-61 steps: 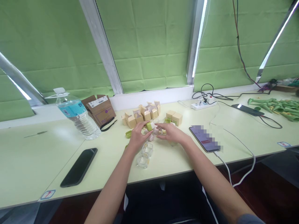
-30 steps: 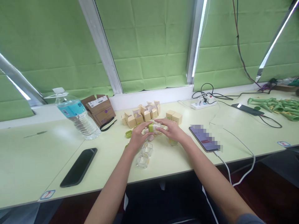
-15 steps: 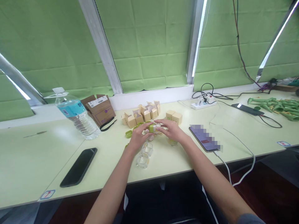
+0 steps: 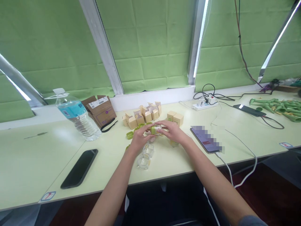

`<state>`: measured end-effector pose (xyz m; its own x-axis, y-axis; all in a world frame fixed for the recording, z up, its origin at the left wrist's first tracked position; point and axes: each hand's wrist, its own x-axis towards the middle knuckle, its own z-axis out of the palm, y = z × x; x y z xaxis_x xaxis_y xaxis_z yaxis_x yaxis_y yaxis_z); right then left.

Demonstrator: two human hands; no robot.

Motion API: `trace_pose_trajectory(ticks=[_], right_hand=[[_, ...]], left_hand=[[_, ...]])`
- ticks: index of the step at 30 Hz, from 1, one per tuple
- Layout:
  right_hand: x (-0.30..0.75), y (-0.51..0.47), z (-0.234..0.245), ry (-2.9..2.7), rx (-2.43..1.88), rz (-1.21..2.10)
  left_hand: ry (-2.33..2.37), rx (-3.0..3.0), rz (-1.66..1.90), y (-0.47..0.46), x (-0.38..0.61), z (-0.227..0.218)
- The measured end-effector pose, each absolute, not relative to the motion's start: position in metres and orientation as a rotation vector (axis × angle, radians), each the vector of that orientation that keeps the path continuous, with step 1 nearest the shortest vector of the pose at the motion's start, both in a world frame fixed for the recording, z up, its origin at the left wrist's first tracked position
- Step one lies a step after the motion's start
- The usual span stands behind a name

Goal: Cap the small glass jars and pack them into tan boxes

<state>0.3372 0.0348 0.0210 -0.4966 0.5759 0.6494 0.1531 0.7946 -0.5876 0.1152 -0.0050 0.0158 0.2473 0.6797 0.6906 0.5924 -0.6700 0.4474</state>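
Observation:
Between both hands, just above the table, is a small container with a green lid and a clear body (image 4: 155, 129). My left hand (image 4: 140, 137) pinches it on the green side, thumb below and fingers above. My right hand (image 4: 173, 131) grips the clear end with fingers and thumb. Several green lids (image 4: 129, 135) lie beyond and left of my left hand, partly hidden by it. Two clear plastic cups (image 4: 144, 163) rest on the table near my left wrist. Under my right hand sits another clear, green-tinged container (image 4: 174, 144), mostly covered.
Opened small cardboard boxes (image 4: 147, 116) stand behind the hands, with closed ones (image 4: 178, 119) to their right. A water bottle (image 4: 78, 117), a brown carton (image 4: 103, 113) and a dark phone (image 4: 80, 168) are left. On the right are a charging phone (image 4: 205, 139) and a power strip (image 4: 205, 106).
Between the fingers the small container has shifted slightly to the right and turned a little. Both hands stay in almost the same place, and the things on the table have not moved.

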Motion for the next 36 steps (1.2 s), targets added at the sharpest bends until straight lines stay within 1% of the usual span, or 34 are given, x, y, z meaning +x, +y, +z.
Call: trace_pose_trajectory(ticks=[9,13,20,29,36], right_hand=[[0.338,0.035,0.021,-2.090,-0.592,0.565],[0.339,0.038,0.019,-2.110,-0.698,0.544],[0.340,0.033,0.026,-2.112,-0.917,0.612],[0.339,0.024,0.033,-2.185,-0.831,0.571],[0.338,0.024,0.033,-2.226,-0.826,0.545]], left_hand=[[1.207,2.374,1.397,-0.007,0.117,0.017],[1.200,2.359,1.400,-0.007,0.117,0.016],[1.246,2.368,1.451,-0.007,0.116,0.016],[1.101,2.517,1.454,-0.004,0.119,0.015],[1.170,2.458,1.445,-0.008,0.122,0.018]])
